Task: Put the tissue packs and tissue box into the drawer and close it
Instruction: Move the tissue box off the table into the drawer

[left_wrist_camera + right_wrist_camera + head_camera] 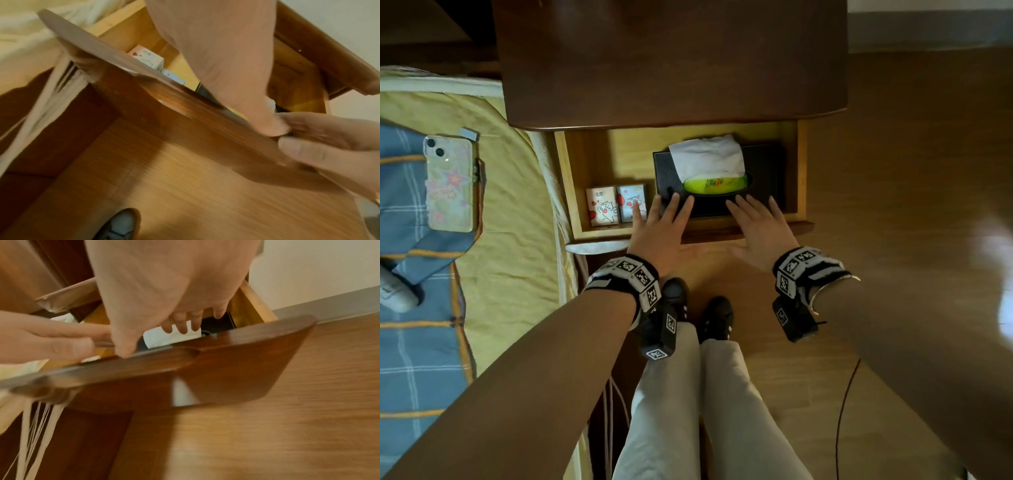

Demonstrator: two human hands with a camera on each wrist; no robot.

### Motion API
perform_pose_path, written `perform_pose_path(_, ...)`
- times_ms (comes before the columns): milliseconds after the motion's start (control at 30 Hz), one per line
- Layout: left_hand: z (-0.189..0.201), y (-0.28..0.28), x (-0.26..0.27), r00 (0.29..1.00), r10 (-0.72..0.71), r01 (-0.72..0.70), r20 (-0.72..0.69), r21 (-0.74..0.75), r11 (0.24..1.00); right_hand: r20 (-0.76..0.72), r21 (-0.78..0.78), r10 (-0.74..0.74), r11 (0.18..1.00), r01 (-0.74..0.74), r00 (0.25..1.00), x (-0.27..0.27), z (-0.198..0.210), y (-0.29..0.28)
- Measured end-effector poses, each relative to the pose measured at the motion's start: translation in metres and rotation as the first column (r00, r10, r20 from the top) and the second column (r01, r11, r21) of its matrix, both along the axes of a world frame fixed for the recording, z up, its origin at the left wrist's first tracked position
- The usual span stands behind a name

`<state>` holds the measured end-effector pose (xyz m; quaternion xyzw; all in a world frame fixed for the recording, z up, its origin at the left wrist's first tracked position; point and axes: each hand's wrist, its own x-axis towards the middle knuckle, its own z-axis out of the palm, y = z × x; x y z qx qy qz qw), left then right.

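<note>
The drawer (565,178) of the wooden nightstand stands pulled out. Inside on the right lies a black tissue box (765,171) with a white tissue (709,157) sticking up. Two small cartoon-printed tissue packs (602,207) (632,202) stand at the front left. My left hand (671,207) and right hand (751,209) reach over the drawer's front, fingers straight and spread above the box's near edge. They hold nothing, and contact with the box is unclear. The left wrist view shows the left hand (216,56) beside the packs (148,58). The right wrist view shows the right hand's fingertips (183,325) before the tissue (158,337).
A bed with a yellow sheet (517,240) and blue plaid blanket (400,212) lies to the left, a phone (450,185) on it. Pale cords (41,113) hang by the drawer's left corner. My shoes (678,294) stand on the wooden floor (911,205), where a black cable (842,411) runs.
</note>
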<state>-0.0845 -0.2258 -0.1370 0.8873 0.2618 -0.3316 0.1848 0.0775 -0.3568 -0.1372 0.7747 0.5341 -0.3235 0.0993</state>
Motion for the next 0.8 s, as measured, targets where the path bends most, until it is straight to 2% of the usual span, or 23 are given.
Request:
perform_pose_path(67, -0.003, -0.004, -0.017, 0.998, -0.048, 0.05, -0.042, 0.066, 0.997, 0.045, -0.047, 0.034, 0.998, -0.032, 0.998, -0.008, -0.004, -0.013)
perform_pose_path(200, -0.006, -0.003, -0.036, 0.999, -0.006, 0.01, -0.041, 0.087, 0.996, 0.105, -0.01, -0.023, 1.0, 0.024, 0.994, -0.015, -0.015, -0.021)
perform_pose_path(300, -0.012, -0.001, -0.034, 1.0, 0.0, -0.002, 0.011, 0.118, 0.993, 0.127, 0.066, -0.045, 0.997, 0.036, 0.991, -0.012, -0.018, -0.011)
perform_pose_path(367, -0.016, 0.001, -0.033, 1.0, 0.007, -0.011, 0.029, 0.136, 0.991, 0.134, 0.063, -0.035, 0.998, 0.026, 0.99, -0.01, -0.019, -0.005)
perform_pose_path(600, -0.008, 0.007, -0.029, 0.999, -0.048, 0.046, 0.005, 0.159, 0.986, 0.109, 0.064, -0.009, 0.998, 0.002, 0.994, -0.003, -0.013, -0.002)
perform_pose_path(800, 0.006, 0.04, -0.01, 0.999, -0.046, 0.045, 0.0, 0.189, 0.981, 0.127, 0.116, -0.031, 0.993, 0.016, 0.991, 0.014, -0.001, 0.027)
